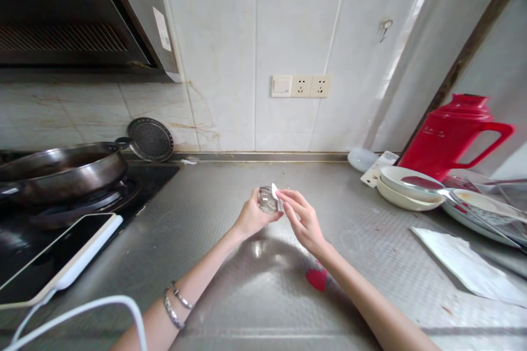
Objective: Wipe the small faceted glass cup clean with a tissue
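A small clear container (pixel 267 203) with dark markings is held above the steel counter by my left hand (pixel 252 216), whose fingers wrap round its left side and underside. My right hand (pixel 302 219) is at the container's right side, its fingertips pinching a small white piece (pixel 274 191) at the container's edge. What the white piece is, and whether it is joined to the container, is too small to tell.
A metal pan (pixel 66 173) sits on the black stove (pixel 160 175) at left, near a phone (pixel 61 258) with a white cable. At right are a red thermos (pixel 453 137), stacked bowls (pixel 407 189), a plate (pixel 486 211) and a white tissue (pixel 469 263). Wall sockets (pixel 310 86) are ahead.
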Demonstrator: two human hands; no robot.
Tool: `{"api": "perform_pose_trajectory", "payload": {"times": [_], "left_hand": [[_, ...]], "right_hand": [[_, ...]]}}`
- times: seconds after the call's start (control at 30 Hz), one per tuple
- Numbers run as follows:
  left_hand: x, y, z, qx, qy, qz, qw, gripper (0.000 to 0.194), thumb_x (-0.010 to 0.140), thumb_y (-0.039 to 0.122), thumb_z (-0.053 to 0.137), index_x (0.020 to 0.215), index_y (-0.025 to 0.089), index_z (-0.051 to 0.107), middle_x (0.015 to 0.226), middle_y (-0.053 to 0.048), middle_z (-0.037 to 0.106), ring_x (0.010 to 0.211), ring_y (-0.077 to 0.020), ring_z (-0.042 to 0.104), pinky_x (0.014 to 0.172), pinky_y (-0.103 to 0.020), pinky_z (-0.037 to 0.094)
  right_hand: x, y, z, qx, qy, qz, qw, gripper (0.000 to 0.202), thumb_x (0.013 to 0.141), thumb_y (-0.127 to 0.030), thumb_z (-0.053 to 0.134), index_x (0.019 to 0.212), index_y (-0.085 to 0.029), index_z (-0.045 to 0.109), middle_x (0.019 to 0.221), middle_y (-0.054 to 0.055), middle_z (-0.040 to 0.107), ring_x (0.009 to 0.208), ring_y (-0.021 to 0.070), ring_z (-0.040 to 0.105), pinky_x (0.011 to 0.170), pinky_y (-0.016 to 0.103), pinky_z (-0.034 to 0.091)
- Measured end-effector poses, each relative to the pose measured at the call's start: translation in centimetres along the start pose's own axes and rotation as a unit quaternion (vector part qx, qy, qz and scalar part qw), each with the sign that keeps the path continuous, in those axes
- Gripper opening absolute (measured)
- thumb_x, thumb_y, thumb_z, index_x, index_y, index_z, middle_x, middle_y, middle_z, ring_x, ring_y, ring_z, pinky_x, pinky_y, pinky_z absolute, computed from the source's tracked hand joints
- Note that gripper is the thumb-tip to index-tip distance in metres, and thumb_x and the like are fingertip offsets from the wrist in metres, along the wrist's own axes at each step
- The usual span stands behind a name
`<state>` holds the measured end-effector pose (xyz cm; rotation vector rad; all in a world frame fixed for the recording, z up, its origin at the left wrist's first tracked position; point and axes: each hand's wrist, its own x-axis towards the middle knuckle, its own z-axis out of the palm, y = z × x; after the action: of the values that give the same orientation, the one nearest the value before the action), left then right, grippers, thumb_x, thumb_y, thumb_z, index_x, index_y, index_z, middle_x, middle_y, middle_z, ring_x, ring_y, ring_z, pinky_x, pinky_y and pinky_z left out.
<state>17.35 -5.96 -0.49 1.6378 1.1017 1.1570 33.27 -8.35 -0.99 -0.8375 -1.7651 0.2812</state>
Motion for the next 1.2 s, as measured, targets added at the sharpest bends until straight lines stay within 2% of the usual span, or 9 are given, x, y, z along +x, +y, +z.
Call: {"api": "perform_pose_trajectory", "payload": {"times": [0.2, 0.37, 0.47, 0.6, 0.7, 0.87, 0.97, 1.1, 1.2], "left_hand": [[0.2, -0.8, -0.3, 0.060, 0.003, -0.009, 0.998, 0.061, 0.058, 0.041, 0.081, 0.108, 0.017, 0.054, 0.086, -0.004, 0.070, 0.077, -0.0202, 0.066, 0.063, -0.028, 0.052], [0.1, -1.0, -0.3, 0.084, -0.006, 0.021, 0.996, 0.056, 0.059, 0.037, 0.080, 0.106, 0.017, 0.057, 0.090, -0.005, 0.070, 0.080, -0.0217, 0.066, 0.063, -0.028, 0.051], [-0.1, -0.9, 0.1, 0.115, -0.005, 0.007, 0.993, 0.058, 0.059, 0.041, 0.079, 0.106, 0.017, 0.057, 0.088, -0.005, 0.070, 0.076, -0.0208, 0.066, 0.062, -0.027, 0.050], [-0.1, -0.7, 0.4, 0.096, 0.004, -0.007, 0.995, 0.063, 0.058, 0.044, 0.080, 0.109, 0.016, 0.057, 0.085, -0.005, 0.070, 0.072, -0.0186, 0.065, 0.059, -0.025, 0.049], [-0.1, -0.6, 0.2, 0.072, 0.007, -0.017, 0.997, 0.061, 0.059, 0.043, 0.079, 0.109, 0.016, 0.058, 0.087, -0.005, 0.071, 0.066, -0.0170, 0.064, 0.051, -0.023, 0.048], [-0.3, -0.2, 0.0, 0.049, -0.042, 0.012, 0.998, 0.059, 0.063, 0.044, 0.075, 0.113, 0.017, 0.060, 0.104, -0.009, 0.068, 0.069, -0.0185, 0.066, 0.039, -0.020, 0.045], [-0.4, 0.0, 0.1, 0.046, -0.044, 0.004, 0.998, 0.057, 0.066, 0.047, 0.073, 0.114, 0.018, 0.060, 0.098, -0.007, 0.069, 0.067, -0.0174, 0.065, 0.038, -0.019, 0.044], [-0.4, -0.1, 0.2, 0.045, -0.013, -0.015, 0.999, 0.058, 0.063, 0.048, 0.076, 0.109, 0.016, 0.061, 0.089, -0.006, 0.070, 0.065, -0.0162, 0.064, 0.041, -0.019, 0.046], [-0.3, 0.0, 0.1, 0.047, -0.010, -0.014, 0.999, 0.060, 0.062, 0.048, 0.076, 0.111, 0.017, 0.059, 0.092, -0.006, 0.070, 0.066, -0.0168, 0.064, 0.041, -0.020, 0.046]], "right_hand": [[0.0, -0.1, -0.1, 0.003, -0.075, -0.047, 0.996, 0.033, 0.097, -0.029, 0.040, 0.122, -0.028, 0.062, 0.134, 0.007, 0.056, 0.127, 0.0250, 0.049, 0.105, 0.048, 0.041], [0.0, -0.5, -0.1, -0.020, -0.140, -0.097, 0.985, 0.039, 0.096, -0.026, 0.040, 0.133, -0.027, 0.051, 0.141, 0.005, 0.047, 0.134, 0.0242, 0.038, 0.109, 0.049, 0.037], [0.1, -0.2, -0.1, -0.035, -0.126, -0.063, 0.989, 0.041, 0.097, -0.028, 0.038, 0.137, -0.026, 0.046, 0.146, 0.005, 0.040, 0.136, 0.0230, 0.036, 0.110, 0.046, 0.036], [0.0, 0.4, -0.2, -0.026, -0.073, -0.022, 0.997, 0.038, 0.098, -0.030, 0.035, 0.130, -0.025, 0.055, 0.139, 0.007, 0.050, 0.128, 0.0236, 0.047, 0.106, 0.045, 0.041], [0.0, 0.3, -0.4, -0.018, -0.069, -0.046, 0.996, 0.035, 0.097, -0.030, 0.038, 0.124, -0.026, 0.060, 0.134, 0.007, 0.055, 0.125, 0.0250, 0.050, 0.104, 0.047, 0.043], [0.1, -0.3, -0.3, -0.024, -0.117, -0.126, 0.985, 0.036, 0.096, -0.024, 0.040, 0.127, -0.027, 0.058, 0.137, 0.006, 0.052, 0.130, 0.0246, 0.044, 0.109, 0.052, 0.036], [0.1, -0.2, -0.3, -0.028, -0.095, -0.109, 0.989, 0.037, 0.097, -0.024, 0.038, 0.127, -0.026, 0.058, 0.137, 0.006, 0.051, 0.130, 0.0242, 0.044, 0.108, 0.050, 0.038], [0.1, 0.1, -0.6, -0.025, -0.037, -0.061, 0.997, 0.035, 0.097, -0.026, 0.037, 0.121, -0.024, 0.063, 0.131, 0.009, 0.057, 0.122, 0.0244, 0.054, 0.101, 0.044, 0.047], [0.0, 0.2, -0.8, -0.018, -0.032, -0.094, 0.995, 0.034, 0.096, -0.026, 0.039, 0.117, -0.026, 0.066, 0.127, 0.007, 0.061, 0.119, 0.0246, 0.057, 0.099, 0.044, 0.049]]}}
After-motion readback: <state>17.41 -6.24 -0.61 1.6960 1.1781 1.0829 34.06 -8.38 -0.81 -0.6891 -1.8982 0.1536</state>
